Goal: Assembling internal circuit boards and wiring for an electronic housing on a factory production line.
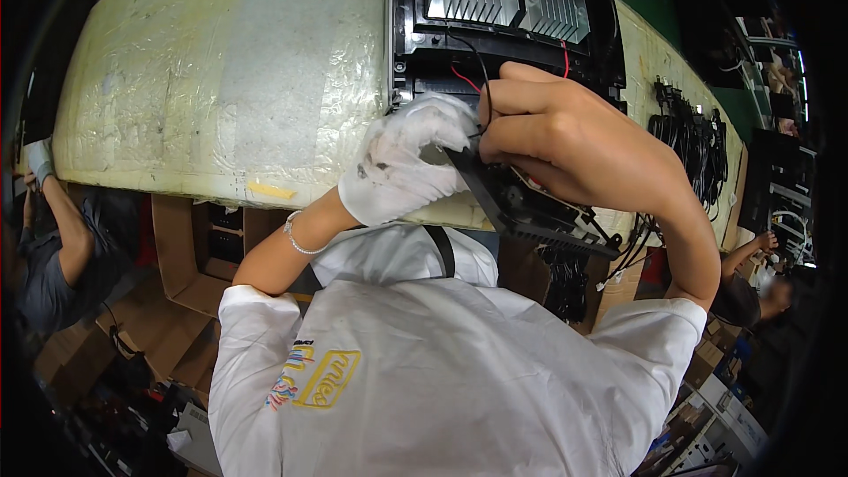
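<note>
My gloved left hand (402, 168) and bare right hand (565, 137) are both closed on a black slotted part (539, 212), held tilted over the bench's (221, 79) near edge, just below the open black unit (503, 18). It looks like light, stiff plastic, so I grip its rim rather than the thin slats. My right fingertips also pinch a thin black wire (481, 79), which seems fragile; I'd avoid tugging it.

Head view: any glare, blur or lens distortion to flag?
Head view: strong fisheye, the padded bench edge bows and corners vignette black; glare on its plastic wrap; centre sharp on the gloved left hand, right hand and black module; rim soft and dim.
</note>
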Motion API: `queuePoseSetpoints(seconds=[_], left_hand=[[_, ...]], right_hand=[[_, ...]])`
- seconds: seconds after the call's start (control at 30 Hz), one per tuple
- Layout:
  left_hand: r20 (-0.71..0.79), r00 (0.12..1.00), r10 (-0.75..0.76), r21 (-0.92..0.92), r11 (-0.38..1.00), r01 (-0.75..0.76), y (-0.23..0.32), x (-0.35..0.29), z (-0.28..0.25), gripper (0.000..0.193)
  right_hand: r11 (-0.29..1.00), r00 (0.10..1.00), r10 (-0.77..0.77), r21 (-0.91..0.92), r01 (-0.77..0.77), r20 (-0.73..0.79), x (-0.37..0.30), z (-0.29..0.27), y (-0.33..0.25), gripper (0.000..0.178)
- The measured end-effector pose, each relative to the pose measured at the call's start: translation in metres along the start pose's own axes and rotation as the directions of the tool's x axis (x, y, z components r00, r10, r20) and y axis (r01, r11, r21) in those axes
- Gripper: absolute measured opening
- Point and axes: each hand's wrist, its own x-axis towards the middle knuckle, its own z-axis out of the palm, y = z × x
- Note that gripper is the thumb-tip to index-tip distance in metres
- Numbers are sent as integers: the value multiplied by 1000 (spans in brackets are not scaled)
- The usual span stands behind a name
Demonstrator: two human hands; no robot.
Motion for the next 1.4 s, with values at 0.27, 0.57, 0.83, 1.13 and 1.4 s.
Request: queuePoseSetpoints(seconds=[0.27,0.57,0.83,1.13,1.4], left_hand=[[-50,998,36,-130,991,-42,4,6,6,30],[22,999,-24,69,997,22,11,1,4,30],[138,987,77,42,996,-84,-11,-1,-1,35],[114,988,102,90,990,-113,-1,3,-8,38],[-25,988,-152,162,975,154,13,-12,-1,39]], right_hand=[[976,989,99,202,-75,-111,-9,10,4,25],[995,995,88,-52,-85,50,0,5,-8,23],[987,996,82,144,-77,-32,-7,9,5,19],[987,951,147,-23,-159,-271,-8,15,-1,14],[989,811,-96,-146,14,-577,-10,13,-13,16]])
